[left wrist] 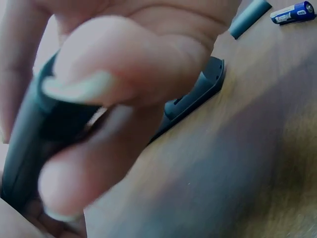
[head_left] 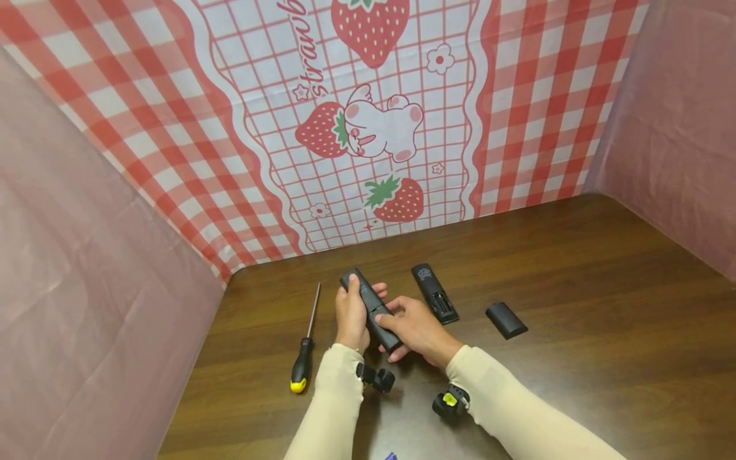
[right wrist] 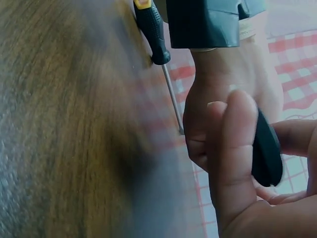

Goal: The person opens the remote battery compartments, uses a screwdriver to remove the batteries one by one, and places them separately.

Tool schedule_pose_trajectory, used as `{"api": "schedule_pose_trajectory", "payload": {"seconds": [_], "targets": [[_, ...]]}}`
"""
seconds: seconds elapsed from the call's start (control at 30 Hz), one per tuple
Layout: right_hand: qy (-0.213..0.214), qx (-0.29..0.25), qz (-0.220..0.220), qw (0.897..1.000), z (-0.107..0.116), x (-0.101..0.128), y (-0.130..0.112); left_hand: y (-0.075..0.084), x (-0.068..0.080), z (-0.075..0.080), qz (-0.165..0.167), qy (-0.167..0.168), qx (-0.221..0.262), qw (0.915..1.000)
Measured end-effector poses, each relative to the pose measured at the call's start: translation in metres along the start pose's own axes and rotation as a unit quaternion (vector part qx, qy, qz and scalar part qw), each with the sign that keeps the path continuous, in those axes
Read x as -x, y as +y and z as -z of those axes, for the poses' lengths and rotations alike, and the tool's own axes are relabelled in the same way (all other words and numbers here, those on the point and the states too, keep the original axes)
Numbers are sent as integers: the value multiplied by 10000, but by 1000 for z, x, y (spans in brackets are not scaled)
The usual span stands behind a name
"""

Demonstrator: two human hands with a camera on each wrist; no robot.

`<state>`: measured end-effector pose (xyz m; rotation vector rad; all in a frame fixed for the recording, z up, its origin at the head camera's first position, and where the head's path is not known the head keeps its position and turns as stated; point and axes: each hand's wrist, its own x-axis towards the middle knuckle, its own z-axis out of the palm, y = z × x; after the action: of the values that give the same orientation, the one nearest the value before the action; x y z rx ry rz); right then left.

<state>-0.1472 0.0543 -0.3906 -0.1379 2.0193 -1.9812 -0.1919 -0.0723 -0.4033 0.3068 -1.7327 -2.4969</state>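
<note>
Your left hand [head_left: 351,314] and right hand [head_left: 415,330] both grasp the black remote [head_left: 370,309], fingers curled round it, just above the wooden table [head_left: 575,358]. Your left hand wraps its upper half; your right holds the lower end, thumb laid along the top face. Your palms hide the remote's underside, and the lower end disappears under your right hand. The left wrist view is mostly blurred fingers [left wrist: 94,84]; the remote's dark edge [left wrist: 34,139] shows there only in part. The right wrist view shows one rounded end of the remote [right wrist: 266,148] between your fingers.

Left of the grip, close by, a screwdriver [head_left: 303,348] with a black and yellow handle lies flat, tip pointing away from you. Just right of the grip lies a second remote [head_left: 434,292], its battery bay open; whether it holds cells cannot be made out. Farther right rests a loose black cover [head_left: 506,319]. A blue battery [left wrist: 292,12] lies on the table, seen only in the left wrist view.
</note>
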Motion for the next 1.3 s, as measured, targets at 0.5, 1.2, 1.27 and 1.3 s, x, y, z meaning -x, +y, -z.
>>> {"api": "schedule_pose_trajectory", "payload": {"seconds": [0.5, 1.2, 1.27, 1.3], "targets": [[37, -191, -290, 9994, -8, -4, 5, -1, 4, -6, -127, 156, -67, 9998], [-154, -576, -629, 9962, -3, -1, 4, -2, 4, -6, -434, -174, -380, 9982], [-171, -619, -641, 9959, -3, -1, 4, -2, 3, -6, -442, -208, -369, 9981], [-190, -645, -640, 9957, -3, -1, 4, -2, 3, -5, -446, -218, -364, 9981]]}}
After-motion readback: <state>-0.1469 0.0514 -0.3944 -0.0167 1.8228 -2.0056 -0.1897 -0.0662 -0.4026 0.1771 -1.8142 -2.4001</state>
